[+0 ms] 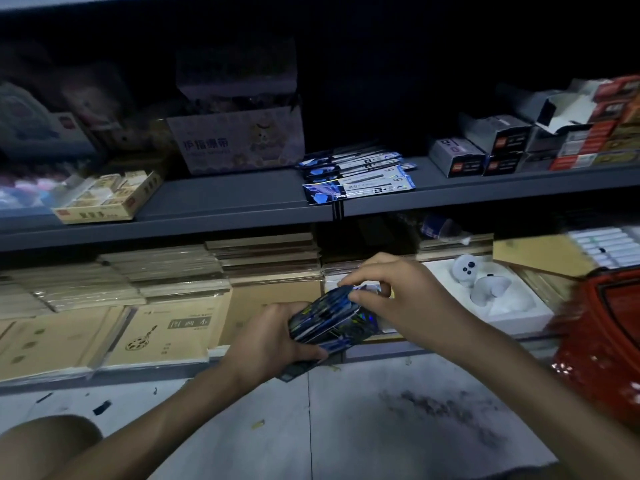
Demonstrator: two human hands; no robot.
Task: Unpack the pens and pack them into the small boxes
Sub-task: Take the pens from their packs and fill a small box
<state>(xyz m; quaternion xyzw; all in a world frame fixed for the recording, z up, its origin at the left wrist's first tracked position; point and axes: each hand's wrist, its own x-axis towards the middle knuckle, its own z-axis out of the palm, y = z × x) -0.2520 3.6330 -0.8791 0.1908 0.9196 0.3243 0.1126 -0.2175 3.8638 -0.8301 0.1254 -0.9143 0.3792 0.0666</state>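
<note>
The step in hand seemed to be separating one pack from the bundle of pen packs [329, 317] — best done with a firm hold low on the stack and only the top pack lifted, so the rest would not slide. The left hand [273, 337] curled round the bundle's near end; the right hand [391, 289] pinched its far upper edge, above the lower shelf [450, 344].

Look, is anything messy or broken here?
Yes. On the shelf, the pen packets lie fanned out crookedly, one reaching the edge. At the upper right, a pale box sits torn open, flaps sticking up. The floor has a dark smudge and scraps. The left hand and right hand grip another bundle.
</note>
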